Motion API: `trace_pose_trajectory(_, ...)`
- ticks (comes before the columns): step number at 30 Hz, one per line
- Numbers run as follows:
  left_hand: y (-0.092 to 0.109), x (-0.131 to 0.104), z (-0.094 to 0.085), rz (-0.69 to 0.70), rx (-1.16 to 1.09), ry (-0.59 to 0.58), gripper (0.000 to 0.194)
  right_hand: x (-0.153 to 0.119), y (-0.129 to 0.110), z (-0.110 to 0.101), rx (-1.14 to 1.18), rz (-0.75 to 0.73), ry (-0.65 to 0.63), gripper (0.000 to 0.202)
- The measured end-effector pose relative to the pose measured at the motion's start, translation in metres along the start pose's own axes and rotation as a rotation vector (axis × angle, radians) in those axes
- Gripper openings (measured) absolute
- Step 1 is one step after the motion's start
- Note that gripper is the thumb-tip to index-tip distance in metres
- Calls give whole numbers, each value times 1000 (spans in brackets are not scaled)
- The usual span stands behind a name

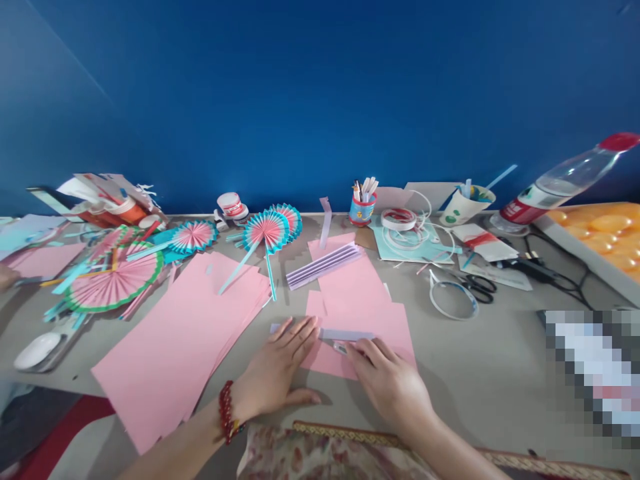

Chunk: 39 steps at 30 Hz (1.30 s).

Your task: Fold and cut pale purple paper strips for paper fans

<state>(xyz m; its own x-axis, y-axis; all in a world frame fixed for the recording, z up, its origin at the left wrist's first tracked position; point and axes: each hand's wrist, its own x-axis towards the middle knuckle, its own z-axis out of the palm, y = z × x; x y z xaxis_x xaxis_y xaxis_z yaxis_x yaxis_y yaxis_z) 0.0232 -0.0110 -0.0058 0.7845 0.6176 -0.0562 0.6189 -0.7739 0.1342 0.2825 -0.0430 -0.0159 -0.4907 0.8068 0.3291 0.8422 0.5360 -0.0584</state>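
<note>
My left hand (pixel 280 367) lies flat with its fingers stretched, pressing on a narrow lilac paper strip (pixel 347 335). The strip lies across a sheet of pink paper (pixel 390 363). Closed around a small pale-tipped tool (pixel 340 347), my right hand (pixel 395 383) rests on the same sheet just below the strip. The palm hides most of the tool, so its exact kind does not show. Beyond both hands, an accordion-folded lilac paper (pixel 324 265) sits on another pink sheet (pixel 350 287).
To the left are a stack of pink paper (pixel 175 340) and pleated paper fans (pixel 265 228). Behind stand a pen cup (pixel 362 210) and a paper cup (pixel 465 207). Scissors (pixel 480 288), a tape ring (pixel 454 299) and a tilted bottle (pixel 555 187) are on the right. Another person's hand (pixel 7 277) shows far left.
</note>
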Motion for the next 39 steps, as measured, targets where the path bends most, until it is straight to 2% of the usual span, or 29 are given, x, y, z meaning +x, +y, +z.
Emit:
trace_pose_trajectory(6,0,0,3,-5,18,29,102,5,-5,3,-18,-11,-12,27)
trace_pose_trajectory(13,-4,-7,-6,-31,-1,33,104,5,-2,5,-12,-15,-16,26)
trace_pose_trajectory(19,-5,-11,-1,-24,12,8,107,10,-4,3,-8,-1,-65,23)
trace_pose_trajectory(27,-5,-11,-2,-20,14,0,105,8,-6,5,23,-14,-24,32)
trace_pose_trajectory(34,-4,-10,-3,-24,11,12,105,14,-17,8,2,-12,-25,29)
trace_pose_trajectory(39,-6,-16,-5,-57,18,45,103,14,-16,10,22,2,-22,24)
